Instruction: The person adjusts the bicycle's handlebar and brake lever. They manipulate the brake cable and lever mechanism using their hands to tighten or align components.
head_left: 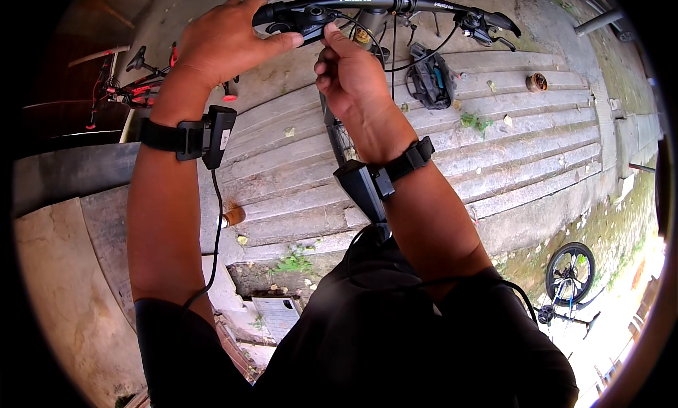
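Observation:
A black bicycle handlebar [364, 0] crosses the top of the view. On its left side sits a black shifter and brake-lever unit [308, 17] with cables running from it. My left hand [222, 44] is closed round the bar's left end, its thumb stretched along the underside of the unit. My right hand [357, 76] is raised to the unit's right end. Its thumb tip touches there and the other fingers are curled in; whatever lies between them is hidden. A matching lever unit [480, 28] is fixed near the bar's right end.
Stone steps [522, 133] spread below the bicycle. A dark bag [429, 76] and a rusty can [537, 82] lie on them, with a brown cup [234, 216] lower left. A red and black bicycle [134, 90] stands left, another wheel [570, 272] right. Cables hang from both wrist-strapped devices.

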Motion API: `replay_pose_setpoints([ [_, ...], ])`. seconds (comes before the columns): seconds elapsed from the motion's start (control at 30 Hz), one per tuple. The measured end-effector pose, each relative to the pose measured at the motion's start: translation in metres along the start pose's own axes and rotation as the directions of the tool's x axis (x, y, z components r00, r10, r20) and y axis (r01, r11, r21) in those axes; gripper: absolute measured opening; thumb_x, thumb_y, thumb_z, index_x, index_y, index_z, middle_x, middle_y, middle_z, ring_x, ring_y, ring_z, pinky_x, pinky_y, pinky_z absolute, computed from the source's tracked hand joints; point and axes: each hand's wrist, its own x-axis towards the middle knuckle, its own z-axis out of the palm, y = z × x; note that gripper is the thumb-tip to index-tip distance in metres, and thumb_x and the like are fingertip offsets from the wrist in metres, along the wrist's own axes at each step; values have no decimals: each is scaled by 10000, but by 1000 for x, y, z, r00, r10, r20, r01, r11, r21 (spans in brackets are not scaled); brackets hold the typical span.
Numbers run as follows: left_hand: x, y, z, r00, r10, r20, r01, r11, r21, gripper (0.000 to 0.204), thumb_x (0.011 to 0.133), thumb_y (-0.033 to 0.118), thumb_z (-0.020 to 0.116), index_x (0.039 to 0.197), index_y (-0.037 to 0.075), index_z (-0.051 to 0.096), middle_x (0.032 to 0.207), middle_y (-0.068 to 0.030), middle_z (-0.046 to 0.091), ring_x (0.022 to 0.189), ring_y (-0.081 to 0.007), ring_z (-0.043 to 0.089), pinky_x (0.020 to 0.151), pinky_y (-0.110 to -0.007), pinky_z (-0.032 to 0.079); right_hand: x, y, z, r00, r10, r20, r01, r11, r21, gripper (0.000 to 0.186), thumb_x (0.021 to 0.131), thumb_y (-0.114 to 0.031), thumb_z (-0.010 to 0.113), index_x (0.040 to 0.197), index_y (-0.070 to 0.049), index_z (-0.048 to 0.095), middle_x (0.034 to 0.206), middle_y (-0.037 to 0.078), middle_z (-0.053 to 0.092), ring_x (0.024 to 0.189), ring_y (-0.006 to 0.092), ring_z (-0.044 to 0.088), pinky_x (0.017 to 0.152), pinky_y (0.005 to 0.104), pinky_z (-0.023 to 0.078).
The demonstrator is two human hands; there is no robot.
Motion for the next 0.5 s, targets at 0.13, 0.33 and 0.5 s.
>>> replay_pose_setpoints([
  [0.13, 1, -3, 4, 1000, 0, -18, 0, 1000, 24, 787, 796, 702, 719, 1317, 117, 649, 1192, -140, 696, 1117, -347, 667, 930, -439, 524, -4, -7, -1, 1000, 15, 4, -15, 1000, -3, 227, 956, -290, 747, 885, -127, 607, 819, 6, 637, 638, 149, 629, 505, 283, 425],
  [0.33, 0, -4, 7, 999, 4, -37, -2, 999, 36, 768, 794, 711, 714, 1298, 134, 659, 1169, -134, 696, 1103, -346, 669, 916, -447, 526, -1, -8, -2, 1000, -20, 13, 20, 999, -35, 192, 958, -258, 742, 895, -122, 623, 817, 6, 652, 633, 138, 635, 501, 272, 427],
  [0.5, 1, -3, 6, 999, -10, -33, 11, 999, 32, 747, 792, 705, 716, 1278, 140, 667, 1160, -131, 697, 1100, -344, 670, 914, -448, 527, 1, -4, 0, 997, -80, 7, 80, 996, -48, 204, 952, -246, 752, 871, -116, 617, 788, 7, 640, 591, 133, 621, 474, 256, 407],
])
